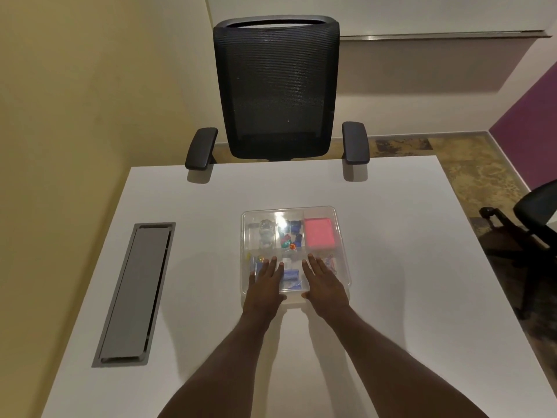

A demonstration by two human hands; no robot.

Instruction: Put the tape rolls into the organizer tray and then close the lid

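Note:
A clear plastic organizer tray (340, 236) sits in the middle of the white table, with its transparent lid (289, 214) lying flat over it. Through the lid, clear tape rolls (265, 233) show in the far left compartment, small coloured pieces in the middle one and a pink pad (319, 232) at the far right. My left hand (265, 282) lies flat, palm down, on the near left part of the lid. My right hand (324, 282) lies flat on the near right part. Both hands have fingers spread and hold nothing.
A grey cable hatch (135, 294) is set into the white table (407, 282) at the left. A black mesh office chair (277, 89) stands at the far edge. Another black chair (536, 218) is off the table's right side.

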